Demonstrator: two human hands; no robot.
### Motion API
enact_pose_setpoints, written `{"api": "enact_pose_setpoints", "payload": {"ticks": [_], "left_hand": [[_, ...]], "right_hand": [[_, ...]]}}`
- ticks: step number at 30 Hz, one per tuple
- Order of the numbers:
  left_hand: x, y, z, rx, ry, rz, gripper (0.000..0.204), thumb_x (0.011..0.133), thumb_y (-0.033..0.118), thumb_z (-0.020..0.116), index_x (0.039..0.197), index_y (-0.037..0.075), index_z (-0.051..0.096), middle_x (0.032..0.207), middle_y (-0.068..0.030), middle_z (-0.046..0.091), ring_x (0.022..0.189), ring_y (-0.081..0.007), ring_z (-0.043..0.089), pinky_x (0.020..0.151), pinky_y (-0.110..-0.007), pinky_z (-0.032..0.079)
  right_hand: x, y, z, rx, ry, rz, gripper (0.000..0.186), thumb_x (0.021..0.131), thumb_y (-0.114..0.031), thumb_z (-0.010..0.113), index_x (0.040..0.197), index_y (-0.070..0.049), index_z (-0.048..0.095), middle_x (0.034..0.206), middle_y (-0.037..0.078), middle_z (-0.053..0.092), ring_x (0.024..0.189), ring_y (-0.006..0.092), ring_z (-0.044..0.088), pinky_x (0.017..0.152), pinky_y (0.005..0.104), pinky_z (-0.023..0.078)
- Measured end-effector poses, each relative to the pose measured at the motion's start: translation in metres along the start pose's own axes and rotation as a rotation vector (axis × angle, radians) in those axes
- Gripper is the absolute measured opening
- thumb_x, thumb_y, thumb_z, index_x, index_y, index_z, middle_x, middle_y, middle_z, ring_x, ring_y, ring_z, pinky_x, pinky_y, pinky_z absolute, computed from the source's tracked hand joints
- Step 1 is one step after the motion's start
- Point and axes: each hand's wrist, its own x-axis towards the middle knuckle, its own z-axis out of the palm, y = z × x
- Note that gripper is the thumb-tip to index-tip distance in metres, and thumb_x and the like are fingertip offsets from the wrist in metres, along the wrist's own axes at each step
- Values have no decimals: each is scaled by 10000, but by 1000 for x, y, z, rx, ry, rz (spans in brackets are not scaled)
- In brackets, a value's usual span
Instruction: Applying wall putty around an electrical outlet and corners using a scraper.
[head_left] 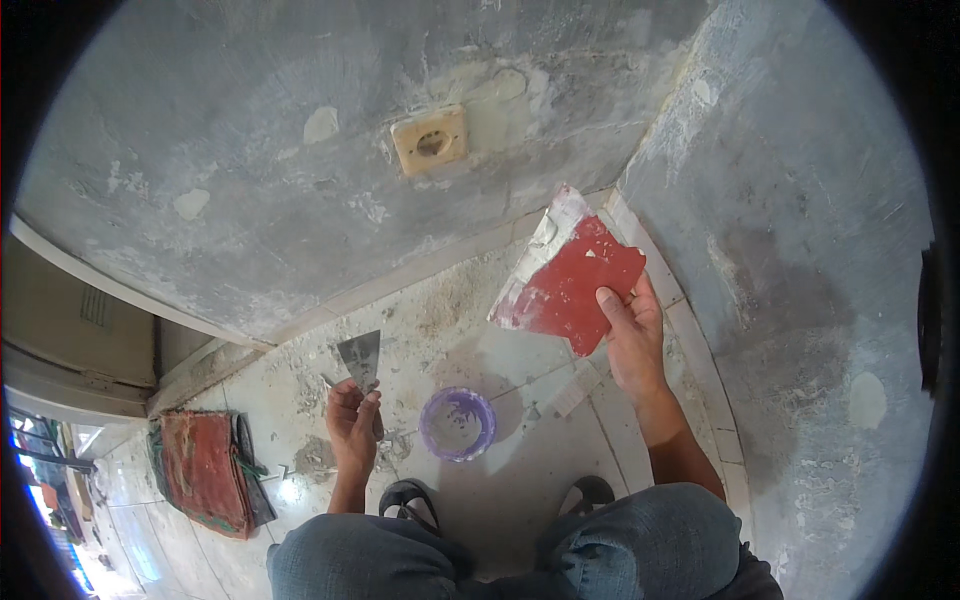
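The flat red sheet with a jagged outline (575, 300) shows in the head view, held in the air between one and two o'clock from the round purple bowl (426, 425), which serves as the clock's centre. The right hand (635, 345) has its grip closed on the sheet's near right edge, thumb on top. The left hand (355, 420), at nine o'clock, has its grip wrapped around a putty knife with a flared grey metal blade (362, 358), which points towards twelve.

The bowl stands on the pale tiled floor (560, 455) between the hands. Grey crumbs and flakes litter the floor from nine to eleven; a worn red folded bundle with green edging (205, 470) lies near nine. Dark open sandals (408, 500) are on the feet at seven and four, and faded blue jeans (640, 545) cover the floor below six. The sheet hides part of the floor and low skirting behind it.

A thick, rough white smear coats the sheet's upper-left edge; the rest is flat with pale specks. Grey-white residue marks the bowl's inside. At twelve, a yellowed square socket (430, 143) sits on the mottled grey wall (250, 100), which bears smooth off-white patches.
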Motion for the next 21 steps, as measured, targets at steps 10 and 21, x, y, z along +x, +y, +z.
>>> {"api": "enact_pose_setpoints", "payload": {"ticks": [10,21], "left_hand": [[-6,8,22,79,-96,0,592,938,-2,525,1441,87,226,1080,-175,645,847,-131,589,765,-264,491],[-12,2,22,-4,-56,-76,555,943,-27,482,1433,83,245,1085,-196,646,765,-106,568,686,-230,486]], "right_hand": [[7,-11,10,-121,-93,-188,599,946,-31,532,1478,5,259,1346,156,514,1181,160,521,1033,303,397],[19,-22,0,-409,-223,-447,407,878,16,586,1284,9,547,1277,118,579,1146,181,566,1000,300,438]]}}
